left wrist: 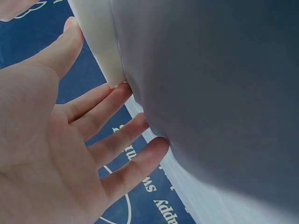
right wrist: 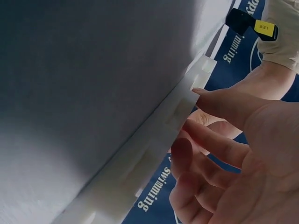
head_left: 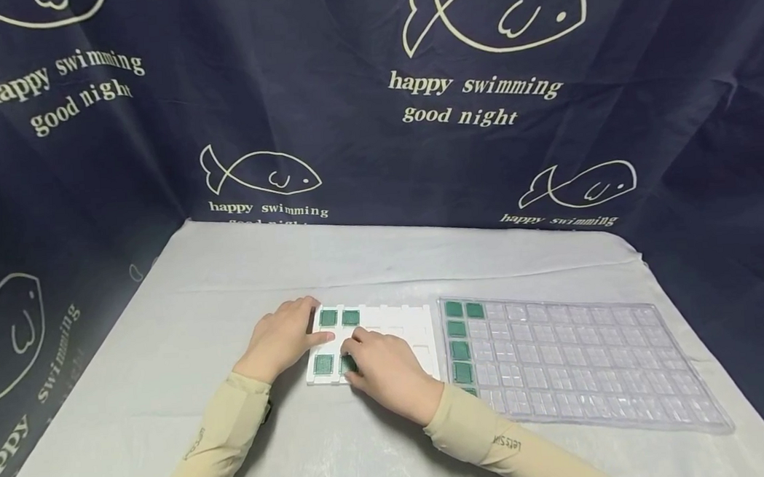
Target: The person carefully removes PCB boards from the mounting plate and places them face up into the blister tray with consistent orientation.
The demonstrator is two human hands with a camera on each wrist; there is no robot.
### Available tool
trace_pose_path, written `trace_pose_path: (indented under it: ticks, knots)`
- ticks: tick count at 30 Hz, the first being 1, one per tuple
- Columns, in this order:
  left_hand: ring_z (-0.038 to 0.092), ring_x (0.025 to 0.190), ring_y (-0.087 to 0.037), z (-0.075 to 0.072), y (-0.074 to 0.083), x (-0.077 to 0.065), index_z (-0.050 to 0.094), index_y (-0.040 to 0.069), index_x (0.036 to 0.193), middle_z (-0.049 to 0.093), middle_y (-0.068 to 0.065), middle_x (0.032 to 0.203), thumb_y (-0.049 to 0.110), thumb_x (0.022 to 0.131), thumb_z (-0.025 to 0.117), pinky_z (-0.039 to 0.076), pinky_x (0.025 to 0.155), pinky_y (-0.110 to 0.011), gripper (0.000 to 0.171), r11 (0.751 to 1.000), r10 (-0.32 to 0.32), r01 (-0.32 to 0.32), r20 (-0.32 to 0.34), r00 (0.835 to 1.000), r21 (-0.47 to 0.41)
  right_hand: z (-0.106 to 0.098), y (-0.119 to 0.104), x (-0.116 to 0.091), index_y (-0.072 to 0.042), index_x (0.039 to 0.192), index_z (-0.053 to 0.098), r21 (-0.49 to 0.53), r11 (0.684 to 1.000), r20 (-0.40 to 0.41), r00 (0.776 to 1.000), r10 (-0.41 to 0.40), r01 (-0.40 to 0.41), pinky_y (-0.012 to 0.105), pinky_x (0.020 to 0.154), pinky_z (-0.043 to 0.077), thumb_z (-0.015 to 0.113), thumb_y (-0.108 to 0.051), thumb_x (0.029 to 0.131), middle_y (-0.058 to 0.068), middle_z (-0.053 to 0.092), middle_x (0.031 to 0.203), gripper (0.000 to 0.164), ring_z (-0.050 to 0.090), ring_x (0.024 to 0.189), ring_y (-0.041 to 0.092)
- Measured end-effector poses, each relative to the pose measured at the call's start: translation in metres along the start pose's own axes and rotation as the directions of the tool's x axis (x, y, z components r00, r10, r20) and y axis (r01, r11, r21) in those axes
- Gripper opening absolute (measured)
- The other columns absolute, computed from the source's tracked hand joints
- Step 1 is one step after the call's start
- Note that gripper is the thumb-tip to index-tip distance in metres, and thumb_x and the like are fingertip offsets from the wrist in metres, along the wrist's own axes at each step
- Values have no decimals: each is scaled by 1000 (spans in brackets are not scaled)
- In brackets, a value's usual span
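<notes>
A white tray (head_left: 387,318) lies flat, with green square chips along its left part: two at the far side, such as this chip (head_left: 328,317), and one at the near left (head_left: 323,365). Another green chip (head_left: 347,365), partly hidden, sits under the fingers of my right hand (head_left: 386,369), which pinches it between thumb and fingers at the tray's near side. My left hand (head_left: 282,339) rests along the tray's left edge, its thumb reaching over the surface. In the left wrist view its fingers (left wrist: 100,116) are spread, fingertips at the tray's corner.
To the right stands a clear compartment tray (head_left: 580,358), with several green chips (head_left: 460,350) in its leftmost column and one more in the second column's far cell. Both trays lie on a white-covered table (head_left: 258,260) before a dark blue printed curtain (head_left: 346,87).
</notes>
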State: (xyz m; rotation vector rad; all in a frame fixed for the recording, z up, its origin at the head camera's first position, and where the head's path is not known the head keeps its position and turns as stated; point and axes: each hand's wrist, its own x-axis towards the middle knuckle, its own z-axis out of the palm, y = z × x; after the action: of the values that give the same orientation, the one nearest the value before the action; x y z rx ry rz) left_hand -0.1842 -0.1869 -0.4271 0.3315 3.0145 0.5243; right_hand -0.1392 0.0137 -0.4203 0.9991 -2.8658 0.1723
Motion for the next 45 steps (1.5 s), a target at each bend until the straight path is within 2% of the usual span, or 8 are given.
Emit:
trace_pose_path:
  ticks: [11, 21, 35, 40, 45]
  knots:
    - [64, 114, -29, 0, -1, 0, 60, 11, 128, 69, -7, 123, 44, 89, 77, 52, 85, -51, 54, 1000, -7, 7, 0, 1000, -10, 0, 5, 2, -14, 102, 73, 153, 988, -23, 1000, -1, 5, 21, 53, 40, 82, -24, 83, -4, 61, 87, 24, 50, 62, 3]
    - [64, 115, -29, 0, -1, 1, 60, 11, 127, 69, -7, 123, 45, 89, 76, 53, 84, -50, 54, 1000, -2, 2, -4, 1000, -12, 0, 8, 3, -15, 101, 72, 166, 986, -21, 1000, 6, -3, 22, 52, 39, 83, -24, 80, -4, 59, 84, 26, 48, 60, 3]
    - [64, 117, -30, -1, 0, 0, 60, 11, 129, 69, -9, 126, 45, 88, 77, 52, 85, -51, 55, 1000, -3, 3, 0, 1000, -14, 1, 7, 2, -15, 99, 73, 145, 989, -76, 997, 2, 9, 22, 51, 40, 84, -23, 77, -5, 60, 80, 26, 48, 59, 4]
    - [64, 117, -30, 0, -1, 0, 60, 10, 129, 68, -9, 127, 45, 88, 77, 52, 85, -51, 56, 1000, -1, 1, -1, 1000, -7, -3, 7, 3, -16, 97, 72, 151, 989, -90, 996, 11, 2, 22, 52, 41, 84, -25, 77, -5, 61, 82, 25, 52, 61, 6]
    - [64, 118, -30, 0, -1, 1, 60, 11, 129, 69, -8, 127, 45, 88, 77, 52, 86, -51, 56, 1000, -4, 4, 1, 1000, -4, -6, 7, 4, -16, 98, 73, 164, 986, -67, 998, 19, -8, 22, 52, 41, 84, -24, 78, -5, 62, 84, 25, 51, 61, 5]
